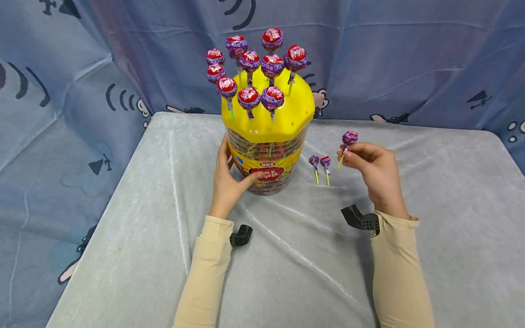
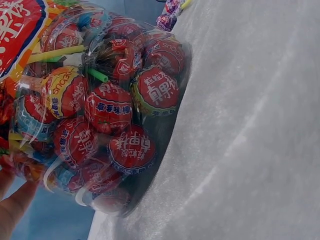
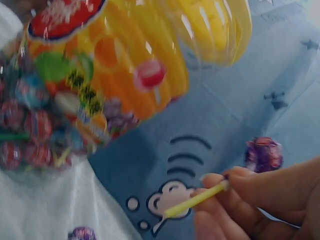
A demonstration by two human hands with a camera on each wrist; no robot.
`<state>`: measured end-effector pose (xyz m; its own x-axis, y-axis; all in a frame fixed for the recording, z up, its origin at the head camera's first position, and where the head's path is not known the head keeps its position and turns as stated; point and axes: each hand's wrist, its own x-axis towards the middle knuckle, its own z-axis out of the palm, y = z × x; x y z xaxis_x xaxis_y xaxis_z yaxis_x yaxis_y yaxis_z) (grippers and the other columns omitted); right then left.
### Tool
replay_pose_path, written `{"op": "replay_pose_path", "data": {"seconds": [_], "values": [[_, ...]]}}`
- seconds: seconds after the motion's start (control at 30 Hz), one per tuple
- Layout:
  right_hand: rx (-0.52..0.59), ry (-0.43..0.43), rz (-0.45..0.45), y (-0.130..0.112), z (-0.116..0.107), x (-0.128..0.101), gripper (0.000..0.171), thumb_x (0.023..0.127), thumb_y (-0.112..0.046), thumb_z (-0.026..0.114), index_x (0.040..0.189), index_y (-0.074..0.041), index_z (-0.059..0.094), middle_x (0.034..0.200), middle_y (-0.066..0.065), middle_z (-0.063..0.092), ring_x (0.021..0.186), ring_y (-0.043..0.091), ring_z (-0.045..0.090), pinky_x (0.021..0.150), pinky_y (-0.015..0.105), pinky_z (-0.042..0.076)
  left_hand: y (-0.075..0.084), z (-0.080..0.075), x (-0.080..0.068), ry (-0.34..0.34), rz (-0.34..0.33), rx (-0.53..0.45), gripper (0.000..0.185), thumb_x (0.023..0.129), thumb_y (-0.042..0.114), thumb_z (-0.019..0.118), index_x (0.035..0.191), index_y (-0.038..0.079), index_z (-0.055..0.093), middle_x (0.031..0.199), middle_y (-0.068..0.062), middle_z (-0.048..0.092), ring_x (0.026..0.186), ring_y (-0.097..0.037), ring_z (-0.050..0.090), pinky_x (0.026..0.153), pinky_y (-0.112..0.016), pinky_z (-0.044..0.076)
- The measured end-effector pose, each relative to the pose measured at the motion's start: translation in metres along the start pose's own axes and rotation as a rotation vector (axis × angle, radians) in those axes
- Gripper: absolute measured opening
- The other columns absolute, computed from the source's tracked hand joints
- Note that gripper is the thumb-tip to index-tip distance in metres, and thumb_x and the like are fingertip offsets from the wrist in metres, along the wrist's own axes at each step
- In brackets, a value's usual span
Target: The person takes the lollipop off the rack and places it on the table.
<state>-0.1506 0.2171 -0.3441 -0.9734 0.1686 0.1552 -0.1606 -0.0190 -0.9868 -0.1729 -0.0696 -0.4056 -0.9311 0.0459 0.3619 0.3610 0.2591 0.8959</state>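
A clear plastic jar (image 1: 283,175) of wrapped lollipops stands upright on the table under a yellow lid (image 1: 283,125). Several purple-and-red lollipops (image 1: 272,98) stick up from that lid. My left hand (image 1: 229,184) holds the jar low on its left side, thumb across the front label and fingers round the side. To the right of the jar, my right hand (image 1: 375,168) pinches a purple lollipop (image 1: 350,138) by its yellow stick (image 3: 195,200), wrapped head up. Two more lollipops (image 1: 314,160) lie side by side on the cloth between jar and right hand.
A light grey cloth covers the table (image 1: 303,278). Behind it and along the left hangs a blue patterned curtain (image 1: 410,59). Each wrist carries a black camera mount (image 1: 361,219) over a beige sleeve (image 1: 399,269).
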Motion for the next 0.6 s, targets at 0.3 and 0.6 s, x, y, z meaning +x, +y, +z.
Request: {"op": "replay_pose_path", "data": {"seconds": [0.3, 0.6], "values": [[-0.235, -0.058, 0.125, 0.014, -0.011, 0.008, 0.018, 0.091, 0.001, 0.060, 0.102, 0.016, 0.057, 0.078, -0.009, 0.068, 0.072, 0.004, 0.064, 0.066, 0.016, 0.054, 0.000, 0.000, 0.000, -0.004, -0.001, 0.002, 0.112, 0.068, 0.067, 0.066, 0.153, 0.018, 0.011, 0.152, -0.006, 0.024, 0.135, -0.019, 0.030, 0.110, -0.040, 0.031], [-0.165, -0.094, 0.238, 0.042, -0.023, 0.016, 0.011, 0.091, 0.005, 0.058, 0.099, 0.012, 0.058, 0.076, -0.005, 0.070, 0.070, 0.005, 0.065, 0.066, 0.019, 0.056, 0.001, -0.001, 0.000, -0.008, -0.006, 0.007, 0.112, 0.068, 0.066, 0.066, 0.153, 0.018, 0.011, 0.152, -0.005, 0.023, 0.135, -0.018, 0.030, 0.110, -0.039, 0.031]]}}
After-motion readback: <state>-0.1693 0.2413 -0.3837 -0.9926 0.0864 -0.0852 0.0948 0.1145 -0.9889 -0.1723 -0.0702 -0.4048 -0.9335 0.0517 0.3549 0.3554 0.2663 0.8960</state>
